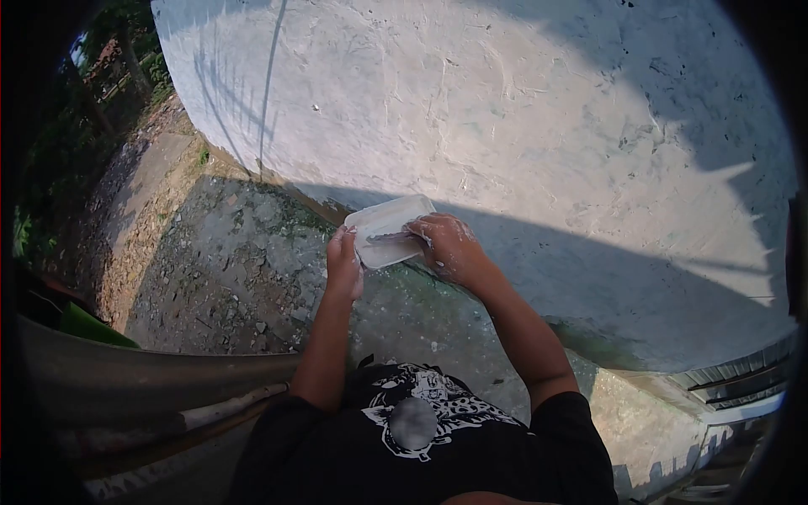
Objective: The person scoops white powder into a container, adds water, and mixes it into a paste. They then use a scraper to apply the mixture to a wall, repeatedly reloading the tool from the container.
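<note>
Single head-worn view, pointed forward and steeply down. White wall [522,109] is framed close, filling the top. Left hand [343,265], right hand [450,248] and tray [383,220] are centred at the wall's foot; black shirt [438,454] lowest.

The tray [389,220] is white, like the mottled wall [522,109]. The black T-shirt [320,459] carries a white spotted leopard print.
</note>
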A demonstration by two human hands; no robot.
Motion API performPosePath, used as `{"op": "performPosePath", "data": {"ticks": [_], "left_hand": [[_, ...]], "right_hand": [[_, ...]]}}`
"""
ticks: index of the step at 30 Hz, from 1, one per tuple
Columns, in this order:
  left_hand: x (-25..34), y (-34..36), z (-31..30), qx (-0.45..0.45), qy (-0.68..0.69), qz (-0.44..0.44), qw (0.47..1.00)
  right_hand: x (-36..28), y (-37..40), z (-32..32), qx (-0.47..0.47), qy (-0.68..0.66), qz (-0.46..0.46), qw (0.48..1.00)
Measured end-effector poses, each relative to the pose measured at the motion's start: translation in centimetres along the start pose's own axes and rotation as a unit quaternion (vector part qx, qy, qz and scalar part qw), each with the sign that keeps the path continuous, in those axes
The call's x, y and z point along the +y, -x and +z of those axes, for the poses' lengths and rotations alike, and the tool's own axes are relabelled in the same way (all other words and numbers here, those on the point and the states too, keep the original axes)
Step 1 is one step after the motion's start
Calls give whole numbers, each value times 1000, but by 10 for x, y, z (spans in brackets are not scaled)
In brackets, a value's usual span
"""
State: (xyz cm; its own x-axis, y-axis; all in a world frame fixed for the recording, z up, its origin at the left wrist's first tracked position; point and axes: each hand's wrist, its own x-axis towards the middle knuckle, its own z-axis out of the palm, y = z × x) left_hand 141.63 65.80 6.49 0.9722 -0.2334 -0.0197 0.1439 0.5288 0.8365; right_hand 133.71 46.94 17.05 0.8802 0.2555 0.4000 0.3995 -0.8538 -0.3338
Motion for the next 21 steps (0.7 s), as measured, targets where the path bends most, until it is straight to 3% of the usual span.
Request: {"op": "performPosePath", "data": {"ticks": [3,7,13,21], "left_hand": [[3,-13,-14,-22,-3,-26,999],[2,-29,-21,-91,22,-40,995],[-18,-64,-35,-83,42,-96,991],[-43,-120,-60,-60,-18,-140,988]], "right_hand": [[-5,-9,14,28,14,58,998],[0,-8,48,34,93,63,993],[5,-26,58,-14,113,73,991],[67,-51,95,-64,-33,122,990]]}}
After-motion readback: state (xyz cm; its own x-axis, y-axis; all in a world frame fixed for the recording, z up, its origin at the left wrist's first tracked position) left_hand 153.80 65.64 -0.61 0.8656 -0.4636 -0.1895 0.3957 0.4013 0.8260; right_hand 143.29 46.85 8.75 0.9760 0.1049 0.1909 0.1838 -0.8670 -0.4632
